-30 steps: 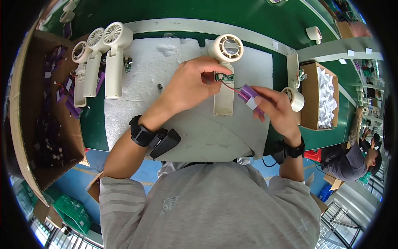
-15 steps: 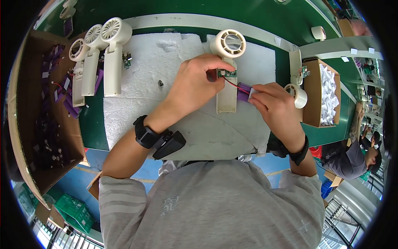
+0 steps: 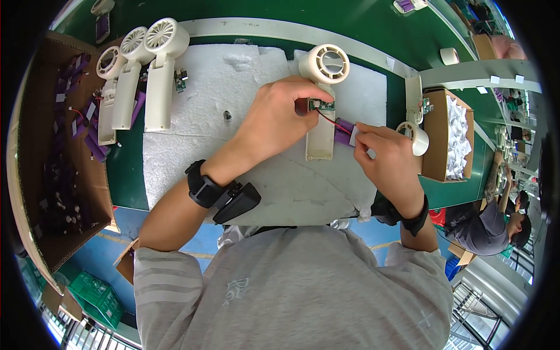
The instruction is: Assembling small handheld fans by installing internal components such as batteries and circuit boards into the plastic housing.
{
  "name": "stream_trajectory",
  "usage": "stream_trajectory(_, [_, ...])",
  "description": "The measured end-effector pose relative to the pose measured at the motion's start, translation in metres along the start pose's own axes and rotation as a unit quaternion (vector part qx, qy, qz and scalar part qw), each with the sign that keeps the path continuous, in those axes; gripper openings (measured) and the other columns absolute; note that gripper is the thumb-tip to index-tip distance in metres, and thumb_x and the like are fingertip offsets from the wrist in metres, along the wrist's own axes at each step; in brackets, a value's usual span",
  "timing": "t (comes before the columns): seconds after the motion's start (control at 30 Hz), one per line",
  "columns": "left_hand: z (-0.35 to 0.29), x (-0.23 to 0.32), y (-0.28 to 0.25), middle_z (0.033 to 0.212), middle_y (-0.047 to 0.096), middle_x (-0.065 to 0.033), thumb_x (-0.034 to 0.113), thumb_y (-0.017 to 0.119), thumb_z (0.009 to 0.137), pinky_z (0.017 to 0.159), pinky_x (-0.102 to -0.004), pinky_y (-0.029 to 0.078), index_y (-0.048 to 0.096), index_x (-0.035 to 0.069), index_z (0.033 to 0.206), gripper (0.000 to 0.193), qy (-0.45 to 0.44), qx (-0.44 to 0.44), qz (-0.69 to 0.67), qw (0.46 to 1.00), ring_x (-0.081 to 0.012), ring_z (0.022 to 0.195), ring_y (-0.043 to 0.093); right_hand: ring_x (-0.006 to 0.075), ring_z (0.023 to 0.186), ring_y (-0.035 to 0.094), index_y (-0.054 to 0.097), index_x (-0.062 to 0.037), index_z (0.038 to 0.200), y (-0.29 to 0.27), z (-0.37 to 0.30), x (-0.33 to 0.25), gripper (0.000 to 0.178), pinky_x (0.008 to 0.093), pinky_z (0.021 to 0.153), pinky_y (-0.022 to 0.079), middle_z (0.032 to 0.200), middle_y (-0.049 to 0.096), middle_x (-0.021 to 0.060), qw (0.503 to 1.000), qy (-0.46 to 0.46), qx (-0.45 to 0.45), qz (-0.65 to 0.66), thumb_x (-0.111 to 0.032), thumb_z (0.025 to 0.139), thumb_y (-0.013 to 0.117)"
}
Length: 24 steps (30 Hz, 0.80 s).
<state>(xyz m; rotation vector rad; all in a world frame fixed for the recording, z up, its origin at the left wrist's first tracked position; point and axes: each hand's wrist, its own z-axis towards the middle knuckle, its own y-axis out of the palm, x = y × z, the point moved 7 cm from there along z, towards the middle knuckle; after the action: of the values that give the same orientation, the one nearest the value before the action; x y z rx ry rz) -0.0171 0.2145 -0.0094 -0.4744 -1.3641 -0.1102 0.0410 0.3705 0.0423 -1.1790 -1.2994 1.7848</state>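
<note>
A white handheld fan (image 3: 319,144) lies on the foam sheet (image 3: 198,99) with its round head away from me and its handle uncovered. My left hand (image 3: 274,119) is closed around the upper handle, thumb and forefinger at either side of a small green circuit board (image 3: 324,105). Red and black wires run from the board toward a purple battery (image 3: 342,132) just right of the handle. My right hand (image 3: 389,158) pinches the battery's near right end, where a white patch (image 3: 354,136) shows. The fingertips partly hide that end.
Several white fans (image 3: 157,96) lie at the left, beside a carton (image 3: 87,169) of purple batteries. At the right, another opened fan (image 3: 414,99) lies by a box (image 3: 431,137) of white paper pieces. A co-worker (image 3: 484,230) is at far right.
The view has shifted slightly. My right hand is a little lower at the battery's end, its fingers more bent. My left hand keeps its place on the fan.
</note>
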Motion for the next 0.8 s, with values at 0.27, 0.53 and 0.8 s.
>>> stream_trajectory(0.27, [0.0, 0.001, 0.0, 0.091, 0.067, -0.0097, -0.001, 0.065, 0.075, 0.069, -0.0307, 0.054, 0.071, 0.007, 0.099, 0.026, 0.01, 0.004, 0.003, 1.0, -0.0201, 0.071, 0.065, 0.0267, 0.077, 0.07, 0.071, -0.0001, 0.082, 0.0, -0.006, 0.005, 0.007, 0.0328, 0.066, 0.056, 0.098, 0.072, 0.0129, 0.998, 0.017, 0.045, 0.042, -0.002, 0.076, 0.073])
stream_trajectory(0.53, [0.002, 0.001, 0.0, 0.091, 0.067, -0.0089, 0.0, 0.066, 0.074, 0.068, -0.0306, 0.054, 0.071, 0.007, 0.099, 0.026, 0.011, 0.0, 0.008, 1.0, -0.0195, 0.071, 0.065, 0.0306, 0.082, 0.064, 0.058, 0.0027, 0.087, 0.006, -0.002, -0.009, 0.015, 0.0366, 0.069, 0.053, 0.101, 0.065, 0.0136, 0.999, -0.009, 0.019, -0.026, 0.003, 0.076, 0.068])
stream_trajectory(0.8, [0.0, -0.003, -0.001, 0.09, 0.067, -0.008, -0.001, 0.066, 0.073, 0.067, -0.0304, 0.053, 0.071, 0.008, 0.098, 0.026, 0.006, 0.0, 0.006, 1.0, -0.0189, 0.069, 0.063, 0.0337, 0.077, 0.056, 0.054, 0.0016, 0.093, 0.011, -0.004, 0.02, 0.021, 0.0397, 0.068, 0.05, 0.097, 0.055, 0.0158, 0.997, 0.032, -0.012, 0.073, 0.003, 0.075, 0.064])
